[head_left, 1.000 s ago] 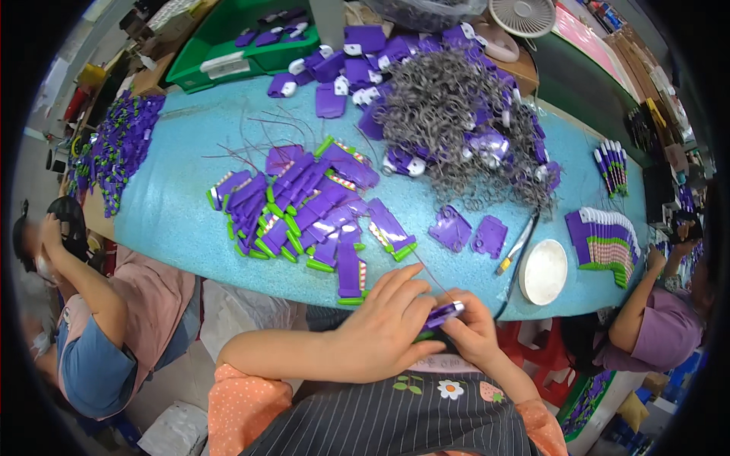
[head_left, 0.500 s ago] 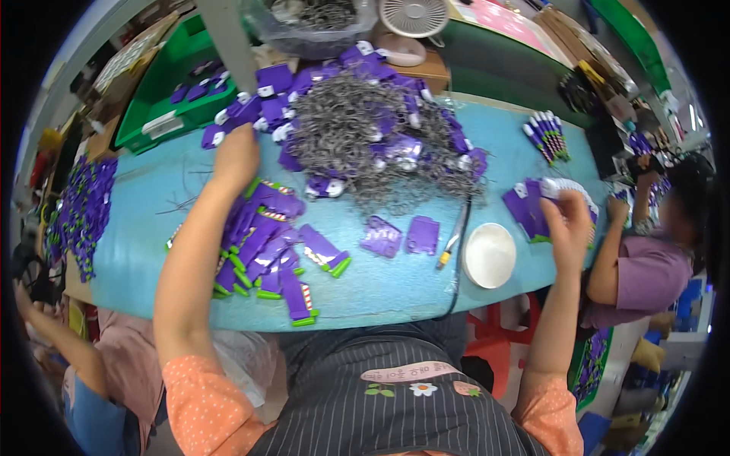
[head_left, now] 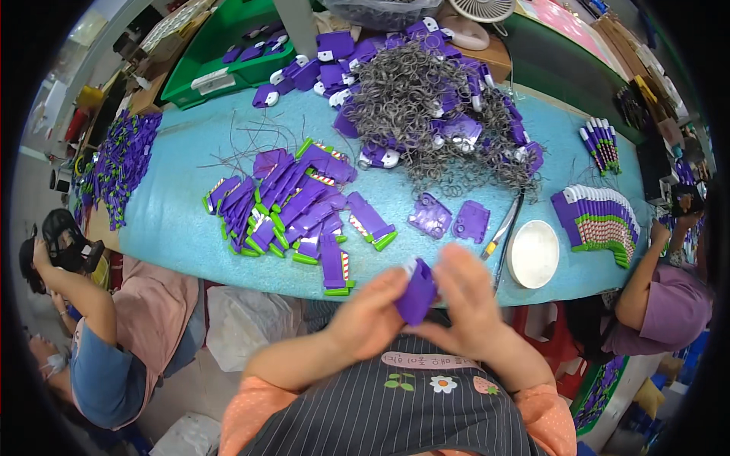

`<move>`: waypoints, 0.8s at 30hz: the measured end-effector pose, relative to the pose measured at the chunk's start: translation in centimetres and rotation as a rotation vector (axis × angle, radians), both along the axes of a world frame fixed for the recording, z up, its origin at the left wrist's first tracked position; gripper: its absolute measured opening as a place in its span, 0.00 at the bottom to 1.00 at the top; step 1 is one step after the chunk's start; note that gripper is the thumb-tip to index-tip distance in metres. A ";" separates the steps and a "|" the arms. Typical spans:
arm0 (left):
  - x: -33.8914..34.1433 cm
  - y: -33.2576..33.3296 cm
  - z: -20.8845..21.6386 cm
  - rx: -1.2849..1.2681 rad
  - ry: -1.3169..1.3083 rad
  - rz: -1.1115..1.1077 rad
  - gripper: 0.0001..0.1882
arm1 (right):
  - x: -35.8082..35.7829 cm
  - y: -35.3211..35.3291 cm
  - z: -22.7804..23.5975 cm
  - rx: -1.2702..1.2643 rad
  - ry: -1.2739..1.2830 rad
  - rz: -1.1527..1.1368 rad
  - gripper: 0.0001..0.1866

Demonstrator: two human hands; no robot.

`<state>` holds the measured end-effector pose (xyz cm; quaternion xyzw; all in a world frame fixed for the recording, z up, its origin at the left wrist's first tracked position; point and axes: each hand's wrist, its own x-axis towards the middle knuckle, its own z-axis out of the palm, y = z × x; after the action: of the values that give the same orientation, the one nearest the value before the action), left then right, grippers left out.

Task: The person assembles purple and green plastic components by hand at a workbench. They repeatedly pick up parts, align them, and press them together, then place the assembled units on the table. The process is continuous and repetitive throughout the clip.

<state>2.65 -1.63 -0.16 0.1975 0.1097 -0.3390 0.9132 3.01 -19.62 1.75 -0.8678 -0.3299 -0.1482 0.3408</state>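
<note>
A purple plastic part with a white end (head_left: 417, 296) is up in front of my apron, near the table's front edge. My left hand (head_left: 369, 311) pinches it from its left side. Just to its right is my right hand (head_left: 468, 304), slightly blurred, with fingers stretched out and thumb apart; whether it touches the part I cannot tell. Beyond my hands lie two loose purple pieces (head_left: 471, 221) and a yellow-ended cutter knife (head_left: 502, 233). A pile of purple parts with green ends (head_left: 296, 197) spreads to the left of them.
Grey wire rings (head_left: 418, 106) are heaped over purple parts at the back. A white round dish (head_left: 532, 254) stands right of the knife. Beside it sits a neat fanned row of finished-looking parts (head_left: 601, 220). A green bin (head_left: 220, 72) is at back left; co-workers sit at both sides.
My left hand has come back from the far purple parts and now holds one in front of me. My right hand has left the fanned row and moved in beside it. The view has shifted.
</note>
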 end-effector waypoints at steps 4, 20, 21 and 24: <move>-0.9 1.1 -1.6 0.237 -0.118 -0.221 0.23 | -0.2 1.4 -1.1 0.117 0.106 0.007 0.42; -1.4 3.7 -2.3 0.997 -0.733 0.024 0.22 | -1.3 1.9 -1.2 -0.082 0.297 -0.080 0.43; -1.5 4.5 -2.4 0.836 -0.568 0.095 0.21 | -0.4 1.6 -0.6 -0.138 0.294 -0.093 0.43; -1.2 8.0 -1.6 0.746 -0.354 0.253 0.15 | 1.9 1.8 -0.1 -0.221 0.244 -0.059 0.43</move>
<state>1.43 6.34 -1.72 0.5541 0.0898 -0.1225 0.8185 4.86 -17.81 1.62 -0.9207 -0.2748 -0.0143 0.2766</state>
